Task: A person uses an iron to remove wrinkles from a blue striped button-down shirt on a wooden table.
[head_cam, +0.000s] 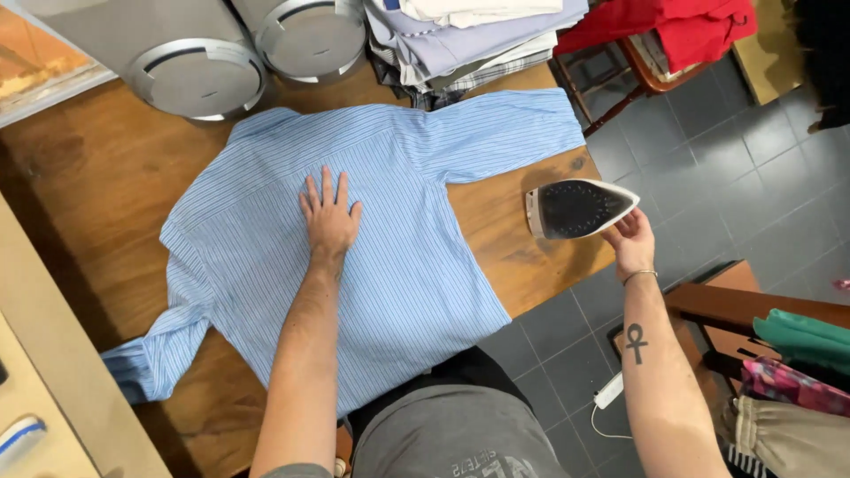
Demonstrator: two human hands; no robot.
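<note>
A light blue striped shirt (390,221) lies spread flat, back side up, on a brown wooden table (97,177). My left hand (329,212) rests flat on the middle of the shirt with fingers apart. My right hand (630,241) grips a white clothes iron (577,208) at the table's right edge. The iron stands tilted up, its dark soleplate facing me, off the shirt. One sleeve reaches toward the far right, the other hangs over the near left edge.
Two round grey metal canisters (199,75) and a stack of folded clothes (469,35) sit at the table's far side. A chair with red fabric (673,31) stands far right. Coloured garments (797,372) pile on a wooden stand at right. A white power strip (608,390) lies on the grey tiled floor.
</note>
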